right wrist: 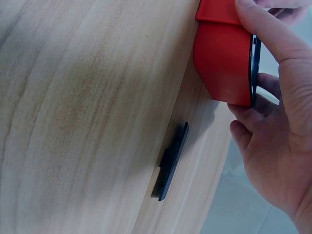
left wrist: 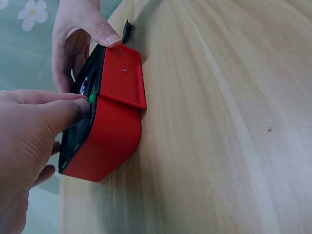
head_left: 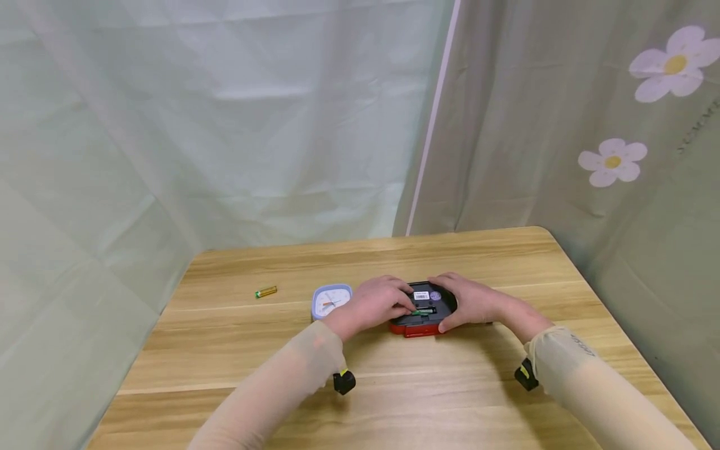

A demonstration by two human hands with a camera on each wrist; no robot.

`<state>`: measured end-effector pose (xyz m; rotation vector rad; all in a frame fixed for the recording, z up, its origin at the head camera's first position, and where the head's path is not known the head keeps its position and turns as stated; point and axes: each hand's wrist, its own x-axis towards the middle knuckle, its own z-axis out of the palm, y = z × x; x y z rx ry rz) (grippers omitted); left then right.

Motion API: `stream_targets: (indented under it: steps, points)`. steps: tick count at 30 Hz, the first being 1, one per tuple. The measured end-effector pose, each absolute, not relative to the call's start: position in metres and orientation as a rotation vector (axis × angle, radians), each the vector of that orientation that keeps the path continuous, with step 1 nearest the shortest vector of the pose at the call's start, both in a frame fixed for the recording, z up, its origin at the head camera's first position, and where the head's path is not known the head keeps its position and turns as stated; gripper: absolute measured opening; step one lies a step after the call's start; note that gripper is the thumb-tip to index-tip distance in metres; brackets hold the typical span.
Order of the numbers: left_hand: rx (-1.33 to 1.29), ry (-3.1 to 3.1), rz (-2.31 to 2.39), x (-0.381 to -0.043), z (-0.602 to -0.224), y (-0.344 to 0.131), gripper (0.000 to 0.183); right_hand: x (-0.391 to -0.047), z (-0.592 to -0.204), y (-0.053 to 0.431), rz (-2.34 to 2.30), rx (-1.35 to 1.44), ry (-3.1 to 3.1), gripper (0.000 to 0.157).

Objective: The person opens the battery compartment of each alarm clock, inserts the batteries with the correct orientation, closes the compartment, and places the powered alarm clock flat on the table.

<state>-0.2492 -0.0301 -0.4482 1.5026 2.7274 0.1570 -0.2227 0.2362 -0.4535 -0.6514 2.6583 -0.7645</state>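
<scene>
A red device [head_left: 423,331] with a black back lies back side up on the table, its front hidden. An AA-type green battery [head_left: 423,310] sits in the slot in that back. My left hand [head_left: 378,303] pinches the battery's end between thumb and forefinger; in the left wrist view, the green battery [left wrist: 91,95] shows just past the thumb tip. Round the device's right side curls my right hand [head_left: 469,300], thumb on the near edge and fingers at the far side. The right wrist view shows a loose black cover [right wrist: 170,163] on the tabletop beside the device.
A small blue clock [head_left: 332,300] with a white dial stands left of my left hand, partly covered by the wrist. Farther left lies a gold and green battery [head_left: 266,292]. Curtains hang behind the wooden table [head_left: 427,400].
</scene>
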Motion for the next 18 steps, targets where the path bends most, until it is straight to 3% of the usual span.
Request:
stream_targets:
  steps: [10, 18]
  points:
    - [1.568, 2.662, 0.176, -0.258, -0.443, -0.023, 0.015, -0.222, -0.453, 0.236, -0.783, -0.670, 2.652, 0.110]
    - [1.806, 2.560, 0.061, -0.267, -0.441, -0.016, 0.014, -0.223, -0.453, 0.238, -0.794, -0.673, 2.650, 0.111]
